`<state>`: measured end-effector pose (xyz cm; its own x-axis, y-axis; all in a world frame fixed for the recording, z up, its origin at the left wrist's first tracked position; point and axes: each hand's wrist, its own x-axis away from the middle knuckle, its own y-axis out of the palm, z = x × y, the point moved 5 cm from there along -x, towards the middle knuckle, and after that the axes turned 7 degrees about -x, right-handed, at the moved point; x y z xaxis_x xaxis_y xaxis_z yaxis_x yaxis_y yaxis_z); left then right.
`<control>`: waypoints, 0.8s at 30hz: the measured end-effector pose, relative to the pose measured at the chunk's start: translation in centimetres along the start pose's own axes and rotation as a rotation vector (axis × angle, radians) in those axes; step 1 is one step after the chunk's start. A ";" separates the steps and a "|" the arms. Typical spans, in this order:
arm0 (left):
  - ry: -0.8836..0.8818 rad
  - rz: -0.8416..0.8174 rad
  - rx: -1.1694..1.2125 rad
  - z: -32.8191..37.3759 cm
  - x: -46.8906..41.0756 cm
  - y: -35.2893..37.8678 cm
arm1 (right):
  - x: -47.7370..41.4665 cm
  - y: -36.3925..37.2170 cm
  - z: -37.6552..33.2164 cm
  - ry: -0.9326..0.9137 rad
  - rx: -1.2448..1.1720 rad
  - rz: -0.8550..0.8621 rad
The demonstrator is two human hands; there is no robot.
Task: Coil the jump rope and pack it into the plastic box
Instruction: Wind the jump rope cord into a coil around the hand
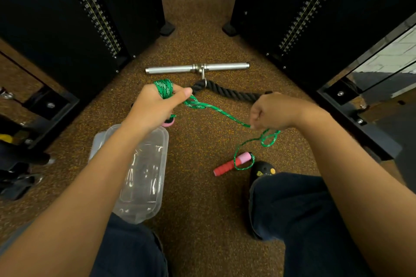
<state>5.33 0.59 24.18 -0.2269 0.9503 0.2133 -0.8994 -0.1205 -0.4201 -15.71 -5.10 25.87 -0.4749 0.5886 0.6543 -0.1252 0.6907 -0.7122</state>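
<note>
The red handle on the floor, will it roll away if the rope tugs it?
Probably a little. The red handle looks round, so it could roll, but green rope loops around it and may drag it instead. The speckled floor looks rough, so it likely won't go far. It looks small and light.

The jump rope (216, 110) is a thin green cord with darker flecks. One part of it is wound in several turns at upper left, and from there a slack stretch runs across to the right, then drops in loose loops to the floor. Its red and pink handle (231, 163) lies there, tilted, with cord looped around it. The plastic box (144, 177) is clear, open and empty, lying on the floor at left.
</note>
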 end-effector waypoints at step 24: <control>-0.072 -0.067 -0.072 -0.1 0.3 1.0 | -1.3 1.4 -0.8 0.020 0.005 0.018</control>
<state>4.45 0.79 23.74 -0.1962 0.9320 0.3047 -0.8849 -0.0344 -0.4645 -14.59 -4.61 24.20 -0.4593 0.6096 0.6461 -0.1214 0.6775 -0.7255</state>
